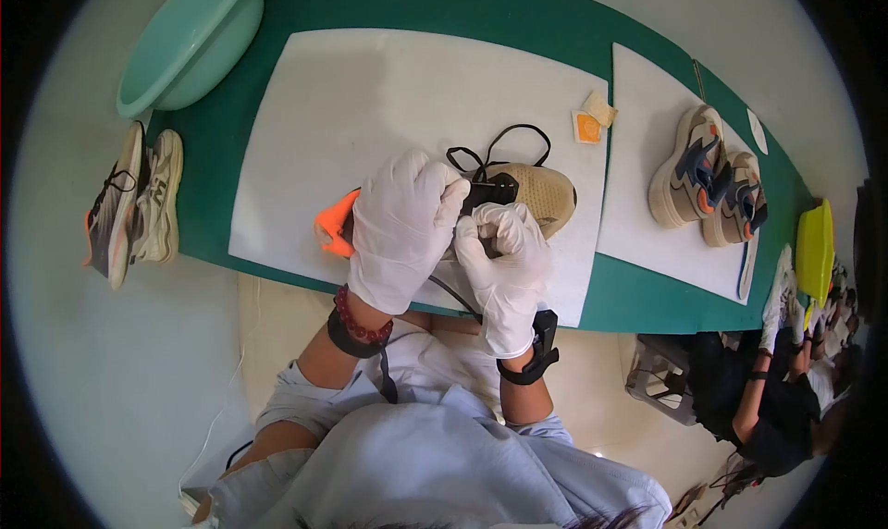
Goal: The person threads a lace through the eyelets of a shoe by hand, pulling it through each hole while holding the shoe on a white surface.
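- To be seen on the white mat (314, 94), toward its near edge: a shoe (548, 194), lying toe to the right beneath both hands.
- At risk, in all likelihood: snagging or knotting in the black laces (523, 126), looped loose beyond the shoe, if pulled unevenly; also skidding or twisting, if tugged without a steady hold.
- Tan and meshed at the toe, black around the throat, bright orange at the opposite end, apparently the heel; too covered midway to judge.
- Curled over the shoe's middle, nearly together: the gloved left hand (402, 233) and gloved right hand (507, 261); impossible to tell whether clamped on lace, tongue or nothing.
- Past the toe, at the mat's edge: small packets (586, 128).
- Farther right, on a second mat (634, 141): blue-and-orange sneakers (684, 168).
- By the green table's (213, 168) left end: more shoes (159, 201), near a mint basin (199, 48).
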`<state>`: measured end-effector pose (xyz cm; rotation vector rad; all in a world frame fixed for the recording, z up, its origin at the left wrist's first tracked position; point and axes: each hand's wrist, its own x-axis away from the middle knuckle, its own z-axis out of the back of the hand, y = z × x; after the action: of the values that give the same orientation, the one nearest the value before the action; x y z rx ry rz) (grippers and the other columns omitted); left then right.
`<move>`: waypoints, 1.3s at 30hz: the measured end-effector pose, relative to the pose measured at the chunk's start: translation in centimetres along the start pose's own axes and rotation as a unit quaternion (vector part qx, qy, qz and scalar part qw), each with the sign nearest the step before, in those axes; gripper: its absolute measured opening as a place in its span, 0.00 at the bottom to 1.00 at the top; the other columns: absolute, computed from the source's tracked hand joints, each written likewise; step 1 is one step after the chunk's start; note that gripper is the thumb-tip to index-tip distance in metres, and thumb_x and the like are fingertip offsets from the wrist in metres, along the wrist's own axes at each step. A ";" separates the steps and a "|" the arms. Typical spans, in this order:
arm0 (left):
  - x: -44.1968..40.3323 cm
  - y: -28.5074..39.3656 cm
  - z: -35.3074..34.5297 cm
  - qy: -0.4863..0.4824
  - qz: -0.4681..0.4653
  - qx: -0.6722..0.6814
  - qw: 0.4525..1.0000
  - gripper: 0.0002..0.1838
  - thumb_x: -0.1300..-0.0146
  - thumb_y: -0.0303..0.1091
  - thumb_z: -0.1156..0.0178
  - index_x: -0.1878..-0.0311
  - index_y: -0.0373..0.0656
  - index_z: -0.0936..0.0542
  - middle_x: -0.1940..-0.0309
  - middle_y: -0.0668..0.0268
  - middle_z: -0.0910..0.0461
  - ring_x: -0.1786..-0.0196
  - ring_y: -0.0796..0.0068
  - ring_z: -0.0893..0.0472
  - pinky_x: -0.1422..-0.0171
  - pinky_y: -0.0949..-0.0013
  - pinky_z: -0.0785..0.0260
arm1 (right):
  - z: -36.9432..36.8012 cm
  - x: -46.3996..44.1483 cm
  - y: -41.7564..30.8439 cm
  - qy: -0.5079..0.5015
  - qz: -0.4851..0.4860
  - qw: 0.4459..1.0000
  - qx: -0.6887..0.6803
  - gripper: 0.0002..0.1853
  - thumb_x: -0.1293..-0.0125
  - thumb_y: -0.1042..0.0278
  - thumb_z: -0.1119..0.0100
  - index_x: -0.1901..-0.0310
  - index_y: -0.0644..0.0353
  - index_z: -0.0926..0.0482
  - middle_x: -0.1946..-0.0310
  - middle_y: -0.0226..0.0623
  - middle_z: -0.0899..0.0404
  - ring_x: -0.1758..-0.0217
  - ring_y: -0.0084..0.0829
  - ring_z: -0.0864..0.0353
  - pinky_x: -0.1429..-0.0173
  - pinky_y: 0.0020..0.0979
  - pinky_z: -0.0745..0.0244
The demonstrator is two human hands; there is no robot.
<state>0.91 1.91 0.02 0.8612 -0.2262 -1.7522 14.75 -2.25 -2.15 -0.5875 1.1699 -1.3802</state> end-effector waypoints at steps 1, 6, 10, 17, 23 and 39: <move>0.1 0.1 0.1 0.001 0.000 -0.002 1.000 0.06 0.30 0.30 0.28 0.60 0.43 0.18 0.64 0.60 0.21 0.59 0.50 0.19 0.55 0.52 0.27 | 0.1 0.1 0.0 -0.006 -0.001 1.000 0.005 0.06 0.37 0.72 0.25 0.64 0.58 0.16 0.70 0.36 0.19 0.67 0.38 0.18 0.59 0.37 0.22; 0.2 -0.3 -0.2 0.004 0.002 0.022 1.000 0.06 0.30 0.30 0.28 0.59 0.43 0.17 0.63 0.60 0.20 0.58 0.51 0.18 0.54 0.52 0.26 | 0.1 0.0 0.3 -0.001 0.014 1.000 0.011 0.06 0.38 0.73 0.25 0.65 0.57 0.16 0.69 0.36 0.18 0.65 0.39 0.17 0.58 0.37 0.22; 0.2 -0.3 -0.2 0.001 -0.002 -0.010 1.000 0.06 0.30 0.30 0.28 0.59 0.43 0.17 0.63 0.60 0.20 0.57 0.52 0.18 0.53 0.53 0.25 | 0.3 0.0 0.1 -0.009 0.017 1.000 0.018 0.06 0.40 0.73 0.25 0.66 0.56 0.16 0.70 0.37 0.18 0.65 0.40 0.17 0.58 0.38 0.21; 0.0 -0.3 -0.1 0.002 -0.014 -0.012 1.000 0.06 0.30 0.30 0.28 0.60 0.42 0.18 0.64 0.60 0.20 0.58 0.51 0.18 0.53 0.53 0.26 | 0.6 0.1 0.7 -0.020 0.072 0.996 0.043 0.07 0.42 0.72 0.26 0.67 0.55 0.17 0.72 0.38 0.22 0.66 0.43 0.20 0.60 0.41 0.24; 0.1 -0.3 -0.1 0.000 -0.014 -0.004 1.000 0.06 0.31 0.29 0.28 0.60 0.43 0.18 0.64 0.61 0.20 0.58 0.52 0.18 0.54 0.54 0.26 | 1.1 0.2 0.8 -0.047 0.096 0.993 0.049 0.08 0.44 0.72 0.27 0.70 0.54 0.20 0.72 0.37 0.24 0.66 0.44 0.22 0.60 0.43 0.26; 0.1 -0.1 0.1 0.001 -0.010 0.002 1.000 0.05 0.31 0.29 0.28 0.59 0.43 0.17 0.64 0.60 0.21 0.58 0.52 0.19 0.54 0.53 0.26 | 0.8 1.0 0.9 0.002 0.027 0.999 -0.025 0.11 0.28 0.70 0.25 0.67 0.58 0.18 0.70 0.37 0.21 0.67 0.39 0.23 0.60 0.38 0.28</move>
<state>0.74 1.83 -0.03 0.8706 -0.2219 -1.7704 15.67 -3.26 -2.87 -0.5845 1.2190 -1.3104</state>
